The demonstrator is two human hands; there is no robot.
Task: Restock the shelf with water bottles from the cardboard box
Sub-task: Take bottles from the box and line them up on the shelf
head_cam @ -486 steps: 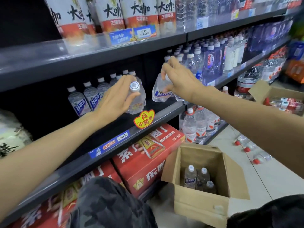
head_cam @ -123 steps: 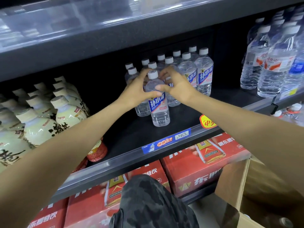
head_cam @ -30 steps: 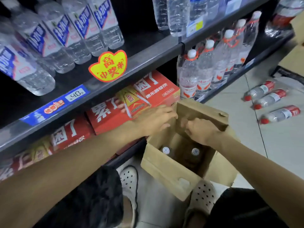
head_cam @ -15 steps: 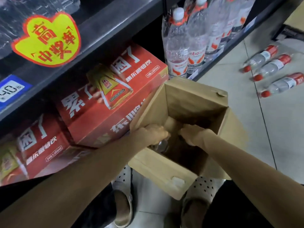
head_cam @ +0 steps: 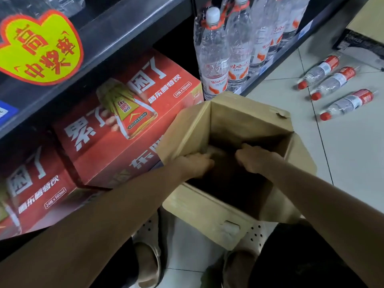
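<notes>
Both hands down in box (head_cam: pixel 226 206), on floor near the shelf (head_cam: pixel 124 36). Left hand (head_cam: pixel 196 165) and right hand (head_cam: pixel 254 157) curled; hold not visible. Bottles hidden in dark interior. Advice: grip by necks, lift straight up clear of flaps.

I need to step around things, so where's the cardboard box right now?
In the head view the cardboard box sits open on the tiled floor, lower centre, just right of the red drink cases, with both hands reaching inside.
</notes>
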